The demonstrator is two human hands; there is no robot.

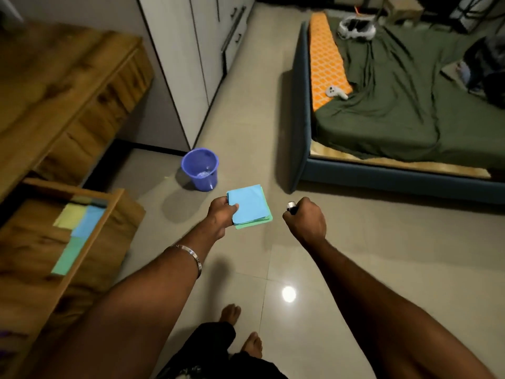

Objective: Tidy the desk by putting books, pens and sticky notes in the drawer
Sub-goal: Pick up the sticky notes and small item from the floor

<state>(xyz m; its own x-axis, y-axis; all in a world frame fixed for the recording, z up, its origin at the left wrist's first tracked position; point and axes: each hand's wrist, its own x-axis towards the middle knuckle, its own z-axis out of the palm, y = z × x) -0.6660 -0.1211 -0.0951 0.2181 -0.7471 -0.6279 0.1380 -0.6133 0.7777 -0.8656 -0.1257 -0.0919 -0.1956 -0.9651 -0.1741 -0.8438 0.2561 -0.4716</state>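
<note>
- Glossy beige tiled floor (273, 149); wooden bench (54, 86) at left, its open wooden drawer (90, 242) holding coloured sticky notes (79, 231).
- Left hand (222, 213) pinches a blue-and-green sticky-note stack (250, 206).
- Right hand (307, 218) fisted around a small dark pen-like object (291, 207).

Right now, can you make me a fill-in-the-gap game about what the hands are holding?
1. The left hand holds a stack of sticky notes whose top sheet is ____.
2. The right hand is closed in a ____.
3. The bucket on the floor is ____.
4. The drawer is ____.

Missing words: blue; fist; purple; open
</note>
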